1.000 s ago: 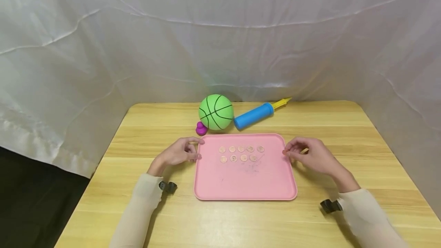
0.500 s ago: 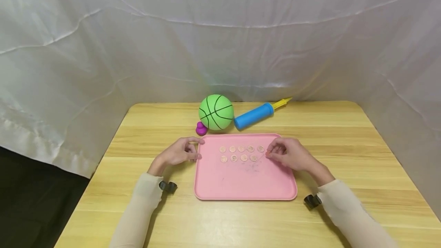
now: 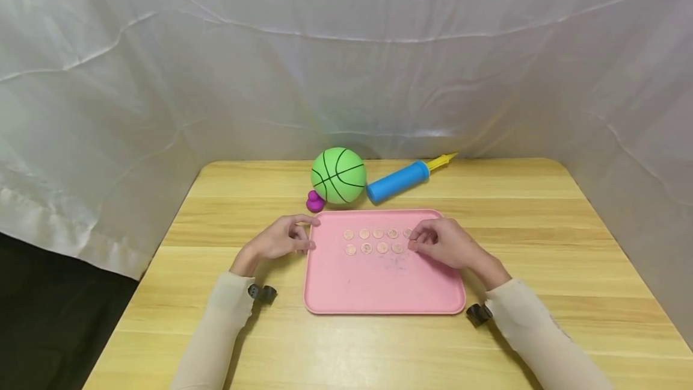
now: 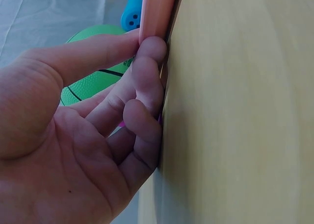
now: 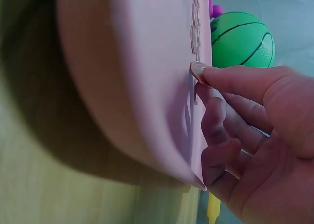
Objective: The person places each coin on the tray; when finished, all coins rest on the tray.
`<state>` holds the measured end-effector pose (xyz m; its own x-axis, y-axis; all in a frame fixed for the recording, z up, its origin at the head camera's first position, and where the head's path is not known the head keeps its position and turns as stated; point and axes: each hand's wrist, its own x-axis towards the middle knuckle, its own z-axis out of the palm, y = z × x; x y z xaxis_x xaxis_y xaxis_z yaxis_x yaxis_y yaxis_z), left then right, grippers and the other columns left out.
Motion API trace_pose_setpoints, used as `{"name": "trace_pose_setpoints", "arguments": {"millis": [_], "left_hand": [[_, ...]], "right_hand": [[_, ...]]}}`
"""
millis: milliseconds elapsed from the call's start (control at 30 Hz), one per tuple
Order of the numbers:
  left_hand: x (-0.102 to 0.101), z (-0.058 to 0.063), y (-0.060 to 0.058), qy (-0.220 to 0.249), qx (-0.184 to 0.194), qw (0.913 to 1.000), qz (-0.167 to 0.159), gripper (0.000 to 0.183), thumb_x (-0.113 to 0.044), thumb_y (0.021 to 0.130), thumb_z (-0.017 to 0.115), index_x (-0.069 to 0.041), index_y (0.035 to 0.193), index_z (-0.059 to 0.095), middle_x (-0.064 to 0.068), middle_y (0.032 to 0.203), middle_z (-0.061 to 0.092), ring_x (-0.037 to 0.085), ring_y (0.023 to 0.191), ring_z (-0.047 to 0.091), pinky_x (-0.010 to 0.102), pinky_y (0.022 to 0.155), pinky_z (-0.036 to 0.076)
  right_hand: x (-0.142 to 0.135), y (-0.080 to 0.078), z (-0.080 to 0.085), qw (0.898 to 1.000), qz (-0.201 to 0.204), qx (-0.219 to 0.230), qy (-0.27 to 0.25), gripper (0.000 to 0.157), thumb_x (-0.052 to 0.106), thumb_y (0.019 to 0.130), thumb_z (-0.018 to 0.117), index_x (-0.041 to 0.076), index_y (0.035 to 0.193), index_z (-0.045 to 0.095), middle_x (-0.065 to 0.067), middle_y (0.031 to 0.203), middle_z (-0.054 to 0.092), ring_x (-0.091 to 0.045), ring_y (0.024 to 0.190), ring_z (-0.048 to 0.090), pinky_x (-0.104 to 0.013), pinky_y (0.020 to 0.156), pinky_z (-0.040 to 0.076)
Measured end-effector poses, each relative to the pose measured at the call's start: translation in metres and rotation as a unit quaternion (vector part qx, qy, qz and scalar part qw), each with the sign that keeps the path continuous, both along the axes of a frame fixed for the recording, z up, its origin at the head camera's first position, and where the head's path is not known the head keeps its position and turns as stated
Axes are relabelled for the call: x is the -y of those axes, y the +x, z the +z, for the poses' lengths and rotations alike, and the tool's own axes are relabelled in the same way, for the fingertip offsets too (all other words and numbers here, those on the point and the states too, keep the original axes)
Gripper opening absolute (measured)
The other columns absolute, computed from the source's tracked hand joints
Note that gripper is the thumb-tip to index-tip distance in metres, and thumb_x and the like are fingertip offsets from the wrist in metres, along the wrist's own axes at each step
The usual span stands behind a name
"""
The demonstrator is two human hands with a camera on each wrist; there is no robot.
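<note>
A pink tray (image 3: 357, 287) lies on the wooden table, with two rows of copper-coloured coins (image 3: 366, 248) in its back half. My left hand (image 3: 277, 238) holds the tray's left rim, thumb and fingertips at the edge in the left wrist view. Over the right part of the tray, my right hand (image 3: 448, 244) pinches one coin (image 5: 198, 71) between thumb and finger. That coin is tilted, its lower edge close to the tray floor, at the right end of the front row. The fingers partly cover the last coin of the back row.
Behind the tray sit a green ball (image 3: 338, 176) with black lines and a small purple toy (image 3: 315, 201). A blue pump (image 3: 397, 182) with a yellow tip lies to their right. A pale curtain (image 3: 346, 77) hangs behind the table (image 3: 346, 354).
My right hand has moved left with the coin, from the tray's right edge to the end of the front row. The left hand has stayed at the rim.
</note>
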<state>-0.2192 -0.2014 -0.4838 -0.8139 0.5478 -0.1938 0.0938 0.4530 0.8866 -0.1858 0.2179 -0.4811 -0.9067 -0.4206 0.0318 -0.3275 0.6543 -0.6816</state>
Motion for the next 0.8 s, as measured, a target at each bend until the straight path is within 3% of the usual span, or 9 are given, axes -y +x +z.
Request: {"name": "trace_pose_setpoints", "arguments": {"millis": [333, 800], "left_hand": [[0.0009, -0.0033, 0.0003, 0.007, 0.0, 1.0, -0.004, 0.059, 0.0, 0.097, 0.077, 0.007, 0.151, 0.054, 0.004, 0.082, 0.072, 0.014, 0.073, 0.063, 0.021, 0.065, 0.052], [0.0018, -0.0022, 0.0008, 0.007, 0.003, 1.0, -0.004, 0.06, -0.001, 0.098, 0.077, 0.007, 0.153, 0.054, 0.009, 0.085, 0.074, 0.015, 0.075, 0.063, 0.022, 0.066, 0.051]], "right_hand": [[0.0045, 0.0002, -0.0013, 1.0, -0.008, -0.008, 0.009, 0.008, 0.01, 0.093, 0.086, 0.013, 0.096, 0.079, 0.003, 0.085, 0.073, -0.01, 0.079, 0.062, -0.023, 0.073, 0.052], [-0.0052, 0.0027, 0.0078, 0.999, -0.042, -0.034, -0.004, 0.014, 0.003, 0.091, 0.083, 0.007, 0.103, 0.079, -0.006, 0.097, 0.077, -0.014, 0.081, 0.063, -0.024, 0.072, 0.055]]}}
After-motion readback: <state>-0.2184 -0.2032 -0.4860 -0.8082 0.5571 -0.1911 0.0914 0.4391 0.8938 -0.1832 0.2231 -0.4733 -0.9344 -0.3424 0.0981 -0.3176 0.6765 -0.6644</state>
